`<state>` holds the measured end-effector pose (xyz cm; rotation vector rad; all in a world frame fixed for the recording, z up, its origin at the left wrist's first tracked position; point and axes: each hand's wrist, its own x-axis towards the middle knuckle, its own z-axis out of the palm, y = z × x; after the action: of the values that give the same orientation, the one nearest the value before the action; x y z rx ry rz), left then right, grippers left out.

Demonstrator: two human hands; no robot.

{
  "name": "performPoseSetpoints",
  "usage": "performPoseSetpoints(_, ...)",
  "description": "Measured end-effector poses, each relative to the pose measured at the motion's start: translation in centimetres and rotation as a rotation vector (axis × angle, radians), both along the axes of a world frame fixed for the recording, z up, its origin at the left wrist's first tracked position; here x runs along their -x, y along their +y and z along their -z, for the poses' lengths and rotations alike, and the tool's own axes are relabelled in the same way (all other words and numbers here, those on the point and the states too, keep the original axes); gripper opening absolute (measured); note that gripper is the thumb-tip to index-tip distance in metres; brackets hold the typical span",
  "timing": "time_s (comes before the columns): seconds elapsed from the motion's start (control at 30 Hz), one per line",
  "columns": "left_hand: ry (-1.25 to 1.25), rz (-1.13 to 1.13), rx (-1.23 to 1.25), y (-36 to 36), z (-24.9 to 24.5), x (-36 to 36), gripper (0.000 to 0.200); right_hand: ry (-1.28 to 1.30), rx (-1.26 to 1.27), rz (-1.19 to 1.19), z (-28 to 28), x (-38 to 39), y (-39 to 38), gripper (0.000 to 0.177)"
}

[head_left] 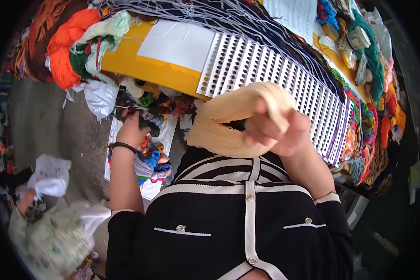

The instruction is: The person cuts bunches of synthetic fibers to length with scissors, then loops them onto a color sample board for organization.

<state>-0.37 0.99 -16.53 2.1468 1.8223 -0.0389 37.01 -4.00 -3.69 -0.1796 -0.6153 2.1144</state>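
Note:
A looped skein of cream thread (214, 135) hangs from my right hand (284, 130), whose fingers are curled round one end of it. The loop spreads leftward in front of my waist. My left hand (133, 130), with a dark braided bracelet at the wrist, reaches down to a pile of coloured thread skeins (156, 158) beside my lap. Its visible fingers are stretched out and apart, close to a dark green skein (149, 123); their tips are partly hidden among the threads.
Ahead stands a yellow table (144, 70) with a white punched-hole card (266, 70), paper sheets (175, 44) and long grey and navy threads (210, 14). Orange skeins (67, 46) hang at its left end, mixed colours at its right. Plastic bags (56, 238) lie lower left.

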Motion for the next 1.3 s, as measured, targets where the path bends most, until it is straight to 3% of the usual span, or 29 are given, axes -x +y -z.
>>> performPoseSetpoints(0.03,-0.026,0.014,0.017,0.0,-2.1,-2.1,0.051,0.025,0.043,0.019,-0.7,1.1,0.5,0.065)
performPoseSetpoints(0.1,-0.642,-0.055,0.139,0.0,-5.9,-6.6,0.036,0.062,0.072,-0.047,-1.8,2.6,1.3,0.075)
performPoseSetpoints(0.13,-0.922,0.026,0.185,-0.2,-7.2,-8.4,0.03,0.087,0.079,-0.067,-1.9,3.5,1.7,0.075)
performPoseSetpoints(0.17,-1.267,0.117,0.282,-1.1,-10.0,-10.6,0.034,0.107,0.146,-0.084,-2.3,4.4,1.9,0.073)
performPoseSetpoints(0.27,-1.733,0.234,0.604,-3.3,-9.6,-14.4,0.042,0.071,0.195,-0.037,-3.2,5.6,3.0,0.067)
performPoseSetpoints(0.33,-1.681,0.338,0.407,-3.8,-10.0,-16.4,0.045,0.065,0.232,0.005,-2.6,5.4,3.8,0.064)
performPoseSetpoints(0.4,-1.217,0.397,0.921,-3.1,-10.5,-15.8,0.055,-0.011,0.205,-0.025,-2.1,4.4,3.9,0.064)
performPoseSetpoints(0.47,-1.544,0.253,0.969,-3.1,-16.1,-14.8,0.058,-0.188,0.293,0.015,-2.7,3.5,3.4,0.064)
performPoseSetpoints(0.53,-1.577,0.827,1.003,1.4,-16.2,-11.1,0.071,-0.403,0.215,-0.188,-0.5,1.9,2.0,0.053)
performPoseSetpoints(0.6,-1.699,0.903,0.834,2.3,-17.6,-9.8,0.084,-0.675,0.072,-0.256,0.6,1.0,0.4,0.043)
performPoseSetpoints(0.63,-1.805,0.609,0.674,0.9,-20.1,-9.6,0.085,-0.822,0.023,-0.223,0.5,0.9,-0.3,0.039)
performPoseSetpoints(0.67,-1.865,0.312,0.5,-0.5,-22.5,-9.4,0.086,-0.915,-0.051,-0.154,0.4,0.3,-0.8,0.038)
performPoseSetpoints(0.7,-1.827,0.255,0.339,0.0,-23.5,-8.5,0.082,-1.063,-0.207,-0.044,0.9,-0.4,-1.1,0.035)
performPoseSetpoints(0.77,-1.777,0.395,0.405,1.7,-25.2,-5.9,0.078,-1.328,-0.548,0.245,0.0,-3.0,-0.4,0.03)
performPoseSetpoints(0.83,-1.824,0.488,0.366,2.3,-26.5,-5.3,0.074,-1.562,-0.307,0.312,-1.0,-5.9,2.2,0.027)
performPoseSetpoints(0.97,-1.921,0.578,0.345,3.3,-26.9,-5.5,0.074,-1.925,-0.279,0.311,1.3,-11.9,7.8,0.032)
performPoseSetpoints(1.03,-1.918,0.582,0.337,3.8,-26.3,-6.0,0.076,-2.094,-0.429,0.827,1.9,-12.5,9.2,0.032)
performPoseSetpoints(1.07,-1.899,0.528,0.294,3.7,-26.0,-6.0,0.082,-2.102,-0.443,0.84,1.5,-12.1,9.6,0.032)
performPoseSetpoints(1.1,-1.891,0.525,0.292,4.0,-26.0,-6.0,0.082,-1.937,-0.384,0.713,1.1,-11.5,9.6,0.028)
performPoseSetpoints(1.17,-1.95,0.532,0.265,4.1,-25.8,-5.4,0.084,-1.693,-0.498,0.568,1.1,-9.4,9.0,0.024)
performPoseSetpoints(1.2,-2.009,0.555,0.266,4.4,-25.9,-4.5,0.086,-1.846,-0.511,0.435,0.8,-8.7,8.9,0.024)
performPoseSetpoints(1.23,-2.026,0.563,0.222,4.7,-26.1,-3.3,0.081,-1.832,-0.526,0.405,1.4,-8.5,9.1,0.024)
performPoseSetpoints(1.27,-2.014,0.726,0.323,6.3,-26.5,-1.9,0.078,-1.866,-0.55,0.557,2.3,-8.5,9.1,0.023)
performPoseSetpoints(1.3,-2.0,0.7,0.193,5.7,-26.6,-0.5,0.074,-1.887,-0.572,0.701,3.3,-8.3,8.9,0.023)
